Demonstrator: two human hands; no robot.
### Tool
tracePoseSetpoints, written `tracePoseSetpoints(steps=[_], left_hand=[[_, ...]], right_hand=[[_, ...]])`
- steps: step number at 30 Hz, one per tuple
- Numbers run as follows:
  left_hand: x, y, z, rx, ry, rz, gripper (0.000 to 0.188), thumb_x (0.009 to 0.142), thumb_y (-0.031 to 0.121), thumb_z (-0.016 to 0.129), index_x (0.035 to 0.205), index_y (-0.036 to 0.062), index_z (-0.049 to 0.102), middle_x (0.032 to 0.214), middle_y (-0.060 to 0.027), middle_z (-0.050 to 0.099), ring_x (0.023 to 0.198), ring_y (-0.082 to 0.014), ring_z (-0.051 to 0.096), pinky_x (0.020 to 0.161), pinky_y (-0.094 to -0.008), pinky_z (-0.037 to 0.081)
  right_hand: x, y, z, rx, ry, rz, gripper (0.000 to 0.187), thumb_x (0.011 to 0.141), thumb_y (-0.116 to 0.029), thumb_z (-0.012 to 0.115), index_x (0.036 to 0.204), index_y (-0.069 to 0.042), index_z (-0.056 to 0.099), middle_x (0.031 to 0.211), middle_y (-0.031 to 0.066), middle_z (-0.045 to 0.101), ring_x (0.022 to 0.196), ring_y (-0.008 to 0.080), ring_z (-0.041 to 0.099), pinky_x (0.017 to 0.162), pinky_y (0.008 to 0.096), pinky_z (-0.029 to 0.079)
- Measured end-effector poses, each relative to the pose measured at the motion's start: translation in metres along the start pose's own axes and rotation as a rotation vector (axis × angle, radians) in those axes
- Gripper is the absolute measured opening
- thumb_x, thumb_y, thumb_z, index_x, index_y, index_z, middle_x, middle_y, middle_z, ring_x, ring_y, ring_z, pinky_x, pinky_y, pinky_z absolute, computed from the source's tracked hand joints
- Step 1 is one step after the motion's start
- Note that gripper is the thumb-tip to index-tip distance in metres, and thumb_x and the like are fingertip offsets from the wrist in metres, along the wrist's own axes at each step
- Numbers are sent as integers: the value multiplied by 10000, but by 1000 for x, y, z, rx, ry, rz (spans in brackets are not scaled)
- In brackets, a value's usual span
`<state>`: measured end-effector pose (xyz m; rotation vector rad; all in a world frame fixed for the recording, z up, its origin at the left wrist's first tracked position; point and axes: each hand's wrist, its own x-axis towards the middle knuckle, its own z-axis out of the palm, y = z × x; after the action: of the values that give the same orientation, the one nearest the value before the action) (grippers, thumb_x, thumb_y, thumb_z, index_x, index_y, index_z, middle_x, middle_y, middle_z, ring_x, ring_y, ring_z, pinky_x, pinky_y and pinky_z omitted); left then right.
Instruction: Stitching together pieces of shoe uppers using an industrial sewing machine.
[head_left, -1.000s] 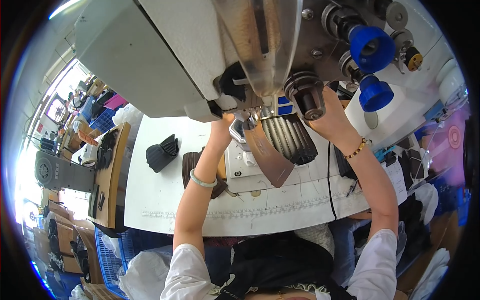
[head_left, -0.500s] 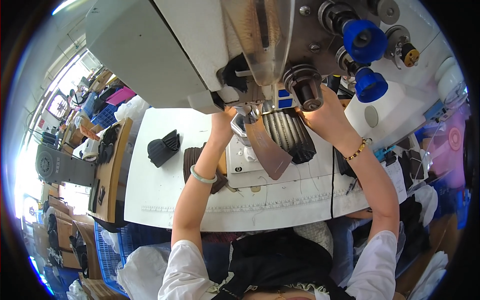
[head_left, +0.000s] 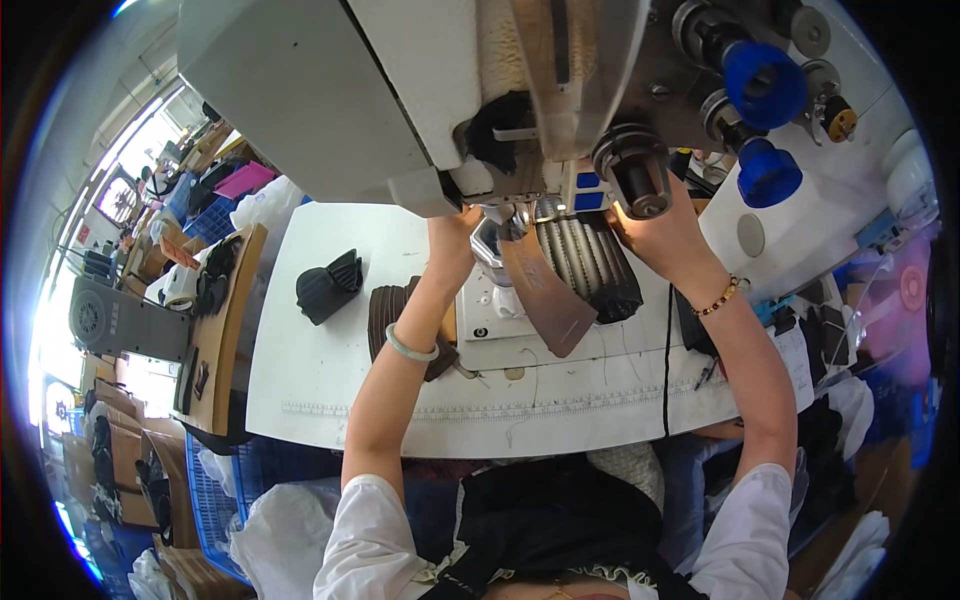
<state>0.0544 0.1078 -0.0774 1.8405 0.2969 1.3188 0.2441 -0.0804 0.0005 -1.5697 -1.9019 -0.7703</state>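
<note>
My left hand (head_left: 452, 245) is at the left of the sewing machine's needle area. Its fingertips are mostly hidden under the machine head (head_left: 300, 110). On the other side, my right hand (head_left: 662, 240) lies against the right edge of a dark pleated piece (head_left: 592, 265), fingers largely covered by a round metal knob (head_left: 635, 175). A flat brown strip (head_left: 545, 300) hangs from beneath the needle area toward me, overlapping the pleated piece's left side. How either hand's fingers close cannot be seen.
A black pleated piece (head_left: 329, 287) lies on the white table (head_left: 330, 390) at left. Brown ribbed pieces (head_left: 385, 318) lie beside my left forearm. Blue tension knobs (head_left: 765, 85) stick out at upper right. A black cord (head_left: 668, 360) runs down the table; loose threads lie near the front.
The view has shifted slightly, so the machine head appears farther right. Both hands stay beside the needle area, and the brown strip and dark pleated piece appear slightly farther right.
</note>
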Motion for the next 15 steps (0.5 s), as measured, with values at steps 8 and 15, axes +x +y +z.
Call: tracePoseSetpoints(steps=[8, 15], left_hand=[[4, 7, -10, 189, 61, 37, 228, 810, 20, 678, 1007, -48, 587, 958, -127, 625, 871, -249, 578, 784, -343, 466], [50, 32, -93, 915, 455, 406, 256, 816, 18, 644, 1067, -3, 597, 981, -243, 639, 935, -437, 599, 775, -460, 470]], right_hand=[[7, -10, 10, -60, 212, -38, 172, 776, -68, 655, 936, -26, 606, 861, 51, 564, 772, 236, 593, 605, 340, 482], [-33, -2, 13, 49, 309, 351, 413, 767, 35, 650, 1169, -46, 602, 877, 69, 584, 815, 219, 603, 711, 344, 490]])
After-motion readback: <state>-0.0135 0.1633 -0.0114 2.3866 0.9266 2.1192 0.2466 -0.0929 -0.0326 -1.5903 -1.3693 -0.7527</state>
